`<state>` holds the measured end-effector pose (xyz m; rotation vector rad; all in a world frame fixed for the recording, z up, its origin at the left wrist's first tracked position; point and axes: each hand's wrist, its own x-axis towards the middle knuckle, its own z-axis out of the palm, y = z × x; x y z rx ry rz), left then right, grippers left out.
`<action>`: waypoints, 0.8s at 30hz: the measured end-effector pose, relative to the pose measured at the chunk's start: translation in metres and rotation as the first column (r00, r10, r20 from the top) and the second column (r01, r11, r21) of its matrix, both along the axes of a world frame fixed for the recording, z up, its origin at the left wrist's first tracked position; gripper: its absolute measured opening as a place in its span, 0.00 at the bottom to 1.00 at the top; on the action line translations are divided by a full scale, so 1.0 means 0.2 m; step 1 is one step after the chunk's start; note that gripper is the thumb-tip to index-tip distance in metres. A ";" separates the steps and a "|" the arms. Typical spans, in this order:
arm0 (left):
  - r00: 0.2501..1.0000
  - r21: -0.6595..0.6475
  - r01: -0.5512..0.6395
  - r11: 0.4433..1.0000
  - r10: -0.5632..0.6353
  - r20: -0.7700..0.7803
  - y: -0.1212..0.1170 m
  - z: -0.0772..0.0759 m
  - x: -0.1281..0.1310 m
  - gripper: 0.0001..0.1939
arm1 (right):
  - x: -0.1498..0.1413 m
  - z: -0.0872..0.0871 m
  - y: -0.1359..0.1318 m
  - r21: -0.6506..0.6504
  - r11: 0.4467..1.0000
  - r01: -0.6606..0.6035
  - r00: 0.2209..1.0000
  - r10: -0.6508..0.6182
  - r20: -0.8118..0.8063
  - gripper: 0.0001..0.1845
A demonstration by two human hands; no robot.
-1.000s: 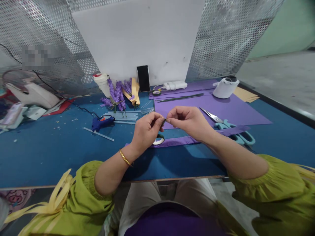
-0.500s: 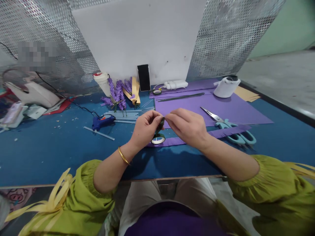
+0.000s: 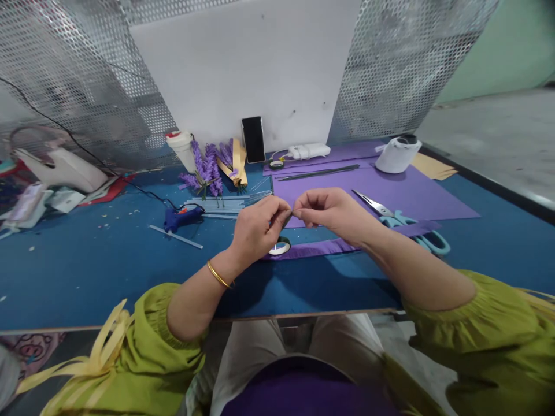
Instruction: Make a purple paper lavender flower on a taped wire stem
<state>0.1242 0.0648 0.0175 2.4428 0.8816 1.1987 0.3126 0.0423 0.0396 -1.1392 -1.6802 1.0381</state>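
Note:
My left hand [image 3: 261, 225] is closed in a pinch on a dark green strip of floral tape, mostly hidden by the fingers. The tape's roll [image 3: 281, 246], with a white core, is just under that hand, partly covered. My right hand [image 3: 332, 214] is also pinched, its fingertips almost touching the left ones; whatever thin thing they grip is too small to make out. Beneath both hands a purple crepe paper strip [image 3: 323, 249] lies along the table, one end over teal-handled scissors [image 3: 384, 214].
Purple sheets [image 3: 433, 196] hold dark stem wires [image 3: 321, 172], another tape roll [image 3: 276, 164] and a white container [image 3: 398, 155]. Left of them are glue sticks [image 3: 217, 205], a blue glue gun [image 3: 182, 217] and purple flowers [image 3: 209, 170]. A phone [image 3: 253, 140] leans on the white board [image 3: 243, 69].
My right fingers have curled and turned, staying near the left fingertips. My left hand has rolled over slightly, now covering more of the tape and its roll.

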 end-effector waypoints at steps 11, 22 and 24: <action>0.923 -0.432 0.170 0.886 0.011 0.385 0.01 -0.03 0.04 0.10 | -0.05 -0.08 -0.03 0.786 0.618 -0.012 0.789 -0.477 0.387 0.10; 0.982 -0.224 0.008 0.975 0.035 0.187 0.00 -0.01 0.02 0.10 | -0.05 -0.07 -0.02 0.708 0.704 0.065 0.884 -0.370 0.287 0.07; 0.971 -0.298 0.047 0.953 0.026 0.236 0.01 -0.02 0.02 0.11 | -0.05 -0.07 -0.02 0.748 0.662 0.041 0.858 -0.406 0.313 0.07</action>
